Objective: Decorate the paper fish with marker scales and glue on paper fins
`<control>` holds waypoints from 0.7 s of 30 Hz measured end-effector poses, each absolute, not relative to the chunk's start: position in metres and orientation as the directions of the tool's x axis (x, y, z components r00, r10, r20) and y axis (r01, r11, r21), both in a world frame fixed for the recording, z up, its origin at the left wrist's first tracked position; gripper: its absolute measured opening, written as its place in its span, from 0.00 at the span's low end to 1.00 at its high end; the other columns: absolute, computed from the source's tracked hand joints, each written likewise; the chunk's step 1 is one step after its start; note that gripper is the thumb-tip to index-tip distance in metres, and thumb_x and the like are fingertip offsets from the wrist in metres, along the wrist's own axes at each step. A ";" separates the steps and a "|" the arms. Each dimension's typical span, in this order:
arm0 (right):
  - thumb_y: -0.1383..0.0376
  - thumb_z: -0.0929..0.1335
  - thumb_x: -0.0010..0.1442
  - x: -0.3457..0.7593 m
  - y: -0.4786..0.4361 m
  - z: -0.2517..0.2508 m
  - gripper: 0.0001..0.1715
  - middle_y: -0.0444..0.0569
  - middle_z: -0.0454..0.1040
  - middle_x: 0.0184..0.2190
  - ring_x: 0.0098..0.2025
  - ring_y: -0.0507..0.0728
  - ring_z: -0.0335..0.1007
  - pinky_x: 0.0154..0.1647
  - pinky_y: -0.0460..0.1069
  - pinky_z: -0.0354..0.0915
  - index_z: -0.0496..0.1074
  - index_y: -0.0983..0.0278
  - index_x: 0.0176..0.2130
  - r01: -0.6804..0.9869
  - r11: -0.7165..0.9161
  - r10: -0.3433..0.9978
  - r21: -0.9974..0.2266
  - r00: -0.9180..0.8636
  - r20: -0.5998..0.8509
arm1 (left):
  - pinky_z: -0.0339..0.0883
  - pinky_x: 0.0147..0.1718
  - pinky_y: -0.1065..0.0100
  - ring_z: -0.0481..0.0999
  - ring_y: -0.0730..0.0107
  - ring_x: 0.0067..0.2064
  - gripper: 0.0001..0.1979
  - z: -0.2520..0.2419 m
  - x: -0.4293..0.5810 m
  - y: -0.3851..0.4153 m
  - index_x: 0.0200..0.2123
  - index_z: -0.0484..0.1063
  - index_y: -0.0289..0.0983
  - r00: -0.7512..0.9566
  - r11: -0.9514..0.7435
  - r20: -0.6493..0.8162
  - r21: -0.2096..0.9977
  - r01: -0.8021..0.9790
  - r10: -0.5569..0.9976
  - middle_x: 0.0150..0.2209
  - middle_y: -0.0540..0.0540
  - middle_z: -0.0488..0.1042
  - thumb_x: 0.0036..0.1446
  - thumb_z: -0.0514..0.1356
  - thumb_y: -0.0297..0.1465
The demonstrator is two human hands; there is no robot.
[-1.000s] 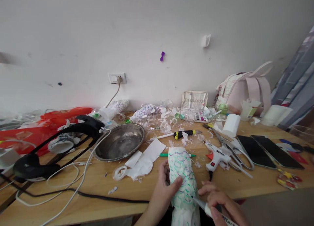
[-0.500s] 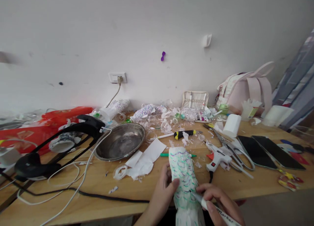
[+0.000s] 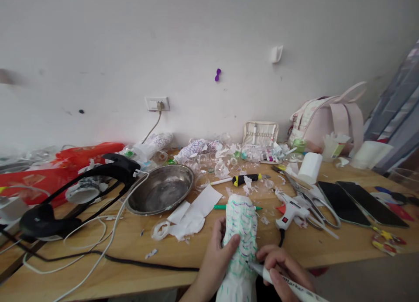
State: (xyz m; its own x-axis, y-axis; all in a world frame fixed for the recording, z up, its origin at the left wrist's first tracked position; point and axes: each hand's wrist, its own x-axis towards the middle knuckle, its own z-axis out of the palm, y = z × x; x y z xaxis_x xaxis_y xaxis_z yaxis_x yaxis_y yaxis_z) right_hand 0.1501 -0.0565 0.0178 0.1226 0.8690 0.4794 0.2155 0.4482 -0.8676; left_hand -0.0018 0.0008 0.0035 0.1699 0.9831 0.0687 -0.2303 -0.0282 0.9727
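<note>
At the table's front edge, my left hand (image 3: 220,254) is closed around the left side of a white paper-covered form (image 3: 241,232), its thumb lying across the front. Rows of curved green and purple strokes, like scales, cover the form. My right hand (image 3: 283,267) grips a white marker (image 3: 294,289) with a grey tip end; the dark tip touches the form's lower part. Behind the form lies a green marker (image 3: 221,207), partly hidden by it. To the right sits a white glue gun (image 3: 291,213).
A metal bowl (image 3: 160,190) and torn white paper (image 3: 193,214) lie left of centre. Scissors (image 3: 307,197), a utility knife (image 3: 247,179) and two dark phones (image 3: 343,204) are to the right. Cables and a black headset (image 3: 108,175) occupy the left; a pink backpack (image 3: 327,118) stands behind.
The paper form has turned and shifted slightly left in my left hand. The marker tip has moved left and a little down across its surface.
</note>
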 end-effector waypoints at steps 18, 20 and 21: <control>0.58 0.64 0.63 0.169 -0.048 0.009 0.14 0.44 0.76 0.32 0.31 0.53 0.72 0.28 0.41 0.66 0.70 0.59 0.27 0.180 0.372 0.922 -0.911 0.043 0.385 | 0.60 0.53 0.52 0.70 0.51 0.53 0.26 0.002 -0.001 0.002 0.48 0.63 0.37 0.165 -0.072 0.106 0.977 -0.202 0.981 0.48 0.38 0.72 0.53 0.58 0.49; 0.58 0.63 0.64 0.176 -0.045 0.006 0.16 0.45 0.77 0.31 0.33 0.54 0.74 0.31 0.42 0.68 0.69 0.60 0.26 0.118 0.355 0.932 -0.927 0.037 0.361 | 0.58 0.55 0.52 0.68 0.50 0.55 0.27 0.001 -0.001 0.002 0.49 0.62 0.37 0.172 -0.069 0.103 0.979 -0.194 0.980 0.50 0.37 0.71 0.53 0.57 0.49; 0.58 0.62 0.65 0.177 -0.045 0.004 0.17 0.45 0.77 0.30 0.34 0.54 0.74 0.33 0.42 0.69 0.69 0.60 0.26 0.084 0.348 0.935 -0.934 0.038 0.352 | 0.57 0.55 0.52 0.67 0.50 0.56 0.28 0.000 -0.001 0.002 0.50 0.61 0.37 0.173 -0.068 0.101 0.981 -0.184 0.980 0.52 0.37 0.70 0.52 0.58 0.49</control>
State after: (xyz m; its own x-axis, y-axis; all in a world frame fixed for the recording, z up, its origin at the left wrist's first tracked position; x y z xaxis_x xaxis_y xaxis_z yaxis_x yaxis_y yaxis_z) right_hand 0.1774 -0.0446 0.0041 0.0385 0.9351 0.3524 0.0835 0.3484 -0.9336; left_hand -0.0008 0.0019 0.0001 0.1731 0.9798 0.1005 -0.1844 -0.0681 0.9805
